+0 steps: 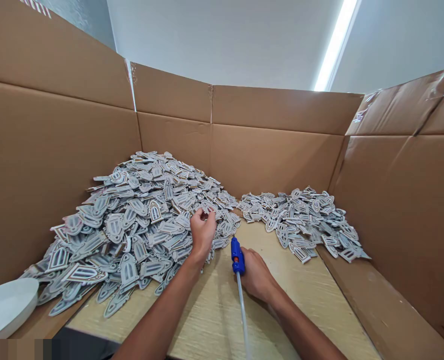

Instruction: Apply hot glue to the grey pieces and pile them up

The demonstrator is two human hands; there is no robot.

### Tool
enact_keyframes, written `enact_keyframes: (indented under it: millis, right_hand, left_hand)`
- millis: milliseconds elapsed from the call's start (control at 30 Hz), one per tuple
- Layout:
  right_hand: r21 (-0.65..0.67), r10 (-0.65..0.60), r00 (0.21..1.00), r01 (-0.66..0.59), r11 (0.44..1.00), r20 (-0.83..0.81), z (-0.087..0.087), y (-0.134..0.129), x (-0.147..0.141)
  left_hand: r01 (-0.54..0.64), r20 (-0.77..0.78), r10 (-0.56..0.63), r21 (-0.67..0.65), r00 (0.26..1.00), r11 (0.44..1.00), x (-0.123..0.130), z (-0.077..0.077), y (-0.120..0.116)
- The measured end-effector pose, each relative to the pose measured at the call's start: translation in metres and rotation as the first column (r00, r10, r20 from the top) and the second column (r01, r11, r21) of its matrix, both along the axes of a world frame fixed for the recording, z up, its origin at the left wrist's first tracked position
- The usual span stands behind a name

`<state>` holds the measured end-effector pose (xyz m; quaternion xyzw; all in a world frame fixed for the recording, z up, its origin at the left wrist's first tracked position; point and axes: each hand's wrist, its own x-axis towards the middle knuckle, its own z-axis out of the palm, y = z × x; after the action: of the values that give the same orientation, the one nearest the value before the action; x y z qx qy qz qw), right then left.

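Right hand [258, 274] grips blue glue gun [236, 248]. Left hand [203, 231] pinched narrow, contents unclear, by grey pieces [128, 220] heaped over left edge of tabletop [300, 285].

No text, label or number (brands included) can be read.

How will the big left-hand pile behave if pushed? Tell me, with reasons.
The left-hand pile would probably slump and slide, as its pieces overlap loosely on a slope. Single pieces look fairly stiff: those jutting out at the edges show no droop. They seem unlikely to roll, being thin and flat.
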<state>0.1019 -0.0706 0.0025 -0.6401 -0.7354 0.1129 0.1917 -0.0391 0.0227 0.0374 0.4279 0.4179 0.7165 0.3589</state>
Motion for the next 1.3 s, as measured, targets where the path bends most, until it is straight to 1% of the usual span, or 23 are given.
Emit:
enact_keyframes:
  millis: [133,233,300,400,500,533,567,600,633,667,700,733,800,833,867,933,1033,1100,1167,1300]
  right_hand:
    - [-0.02,-0.019,0.998,0.02,1.0,0.063,0.006,-0.004,-0.002]
    - [-0.02,-0.016,0.998,0.017,1.0,0.056,0.007,-0.004,-0.001]
    - [-0.008,-0.004,0.999,0.004,1.0,0.032,0.006,-0.004,0.0]
    - [0.029,0.044,0.997,-0.042,0.999,-0.059,0.0,-0.003,0.005]
    - [0.104,0.072,0.972,-0.049,0.993,-0.223,-0.007,0.004,0.017]
    - [0.126,0.065,0.948,-0.026,0.992,-0.311,-0.008,0.007,0.023]
    - [0.133,0.051,0.903,0.007,0.991,-0.427,-0.009,0.011,0.029]
    - [0.123,0.033,0.83,0.042,0.992,-0.557,-0.008,0.014,0.034]
    - [0.105,0.018,0.741,0.071,0.992,-0.671,-0.007,0.017,0.039]
    - [0.104,0.011,0.66,0.103,0.989,-0.752,-0.005,0.019,0.043]
    - [0.113,0.012,0.595,0.133,0.985,-0.804,-0.003,0.021,0.045]
    - [0.137,0.025,0.552,0.164,0.977,-0.834,-0.001,0.021,0.046]
    - [0.188,0.058,0.513,0.204,0.961,-0.856,0.002,0.021,0.045]
    - [0.198,0.068,0.501,0.21,0.957,-0.863,0.003,0.02,0.044]
    - [0.196,0.07,0.493,0.208,0.958,-0.867,0.003,0.019,0.042]
    - [0.166,0.053,0.495,0.188,0.968,-0.867,0.001,0.018,0.04]
    - [0.123,0.013,0.521,0.177,0.977,-0.854,-0.002,0.018,0.041]
    - [0.117,-0.002,0.536,0.187,0.975,-0.845,-0.002,0.019,0.043]
    - [0.142,0.006,0.552,0.204,0.969,-0.834,-0.001,0.02,0.046]
    - [0.243,0.049,0.604,0.245,0.939,-0.796,0.001,0.02,0.047]
  left_hand:
    - [0.09,-0.023,-0.091,-0.036,0.996,0.995,0.001,-0.001,0.0]
    - [0.184,-0.047,-0.187,-0.068,0.981,0.981,0.002,-0.001,0.001]
    - [0.232,-0.027,-0.235,-0.087,0.972,0.969,0.003,0.0,0.002]
    - [0.26,0.001,-0.262,-0.111,0.965,0.959,0.003,0.001,0.002]
    - [0.275,0.022,-0.274,-0.124,0.961,0.953,0.003,0.001,0.001]
    - [0.285,0.032,-0.284,-0.124,0.958,0.95,0.004,0.001,0.0]
    - [0.299,0.041,-0.296,-0.128,0.954,0.946,0.005,0.0,-0.001]
    - [0.319,0.048,-0.315,-0.136,0.948,0.938,0.006,-0.001,-0.002]
    - [0.351,0.054,-0.347,-0.15,0.936,0.924,0.009,-0.002,-0.004]
    - [0.398,0.062,-0.394,-0.168,0.917,0.902,0.012,-0.004,-0.007]
    - [0.458,0.068,-0.453,-0.186,0.889,0.87,0.015,-0.006,-0.01]
    - [0.522,0.075,-0.518,-0.197,0.852,0.83,0.019,-0.008,-0.013]
    - [0.641,0.082,-0.639,-0.194,0.765,0.743,0.025,-0.012,-0.02]
    - [0.681,0.079,-0.68,-0.185,0.729,0.708,0.028,-0.014,-0.023]
    - [0.705,0.071,-0.706,-0.176,0.705,0.687,0.03,-0.015,-0.026]
    - [0.721,0.039,-0.726,-0.162,0.686,0.673,0.033,-0.017,-0.029]
    - [0.693,-0.016,-0.705,-0.165,0.709,0.701,0.033,-0.021,-0.028]
    - [0.67,-0.055,-0.687,-0.18,0.724,0.72,0.033,-0.024,-0.027]
    - [0.655,-0.1,-0.679,-0.193,0.728,0.73,0.034,-0.027,-0.026]
    - [0.619,-0.166,-0.646,-0.191,0.745,0.762,0.035,-0.032,-0.025]
